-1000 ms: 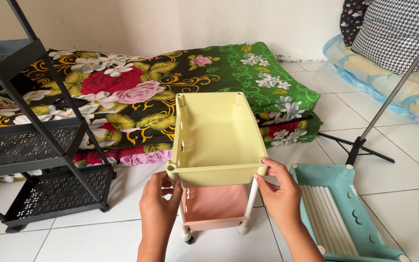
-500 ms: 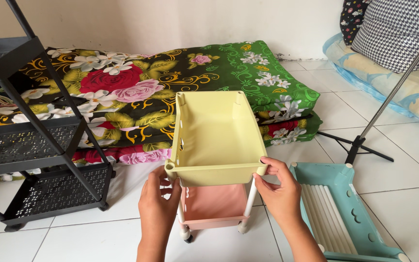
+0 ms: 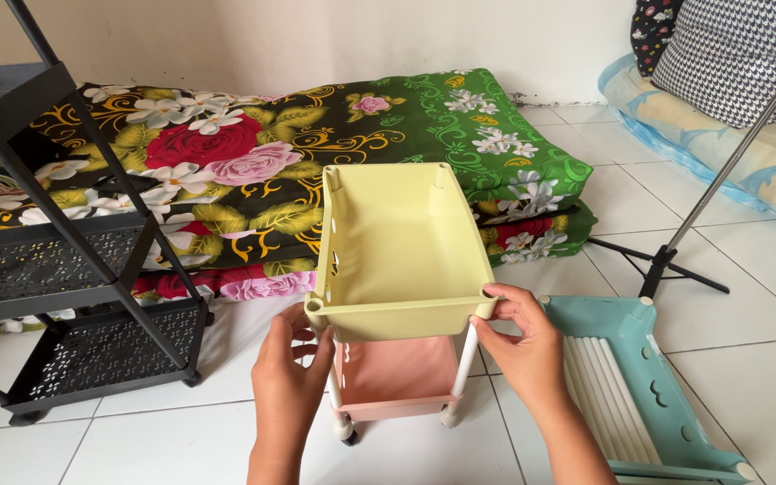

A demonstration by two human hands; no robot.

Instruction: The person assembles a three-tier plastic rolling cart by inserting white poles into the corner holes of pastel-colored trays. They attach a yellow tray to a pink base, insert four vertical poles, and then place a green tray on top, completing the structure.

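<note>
Head view: two hands hold a yellow plastic tray on a small cart in the middle of the frame.
Left hand (image 3: pixel 291 377) and right hand (image 3: pixel 521 341) pinch the tray's (image 3: pixel 397 247) near corners above the pink plastic tray (image 3: pixel 397 379); it might tip if a white pole (image 3: pixel 465 359) slips out.

The room is bright with soft, even daylight; no lamp or window shows. The white floor tiles (image 3: pixel 747 359) give a mild sheen without harsh glare. Shadows are faint and blurred: a pale one lies under the black rack (image 3: pixel 92 359), another beneath the yellow tray (image 3: pixel 397 260). The picture is sharp throughout, with no motion blur. Straight lines bow slightly toward the edges.
</note>
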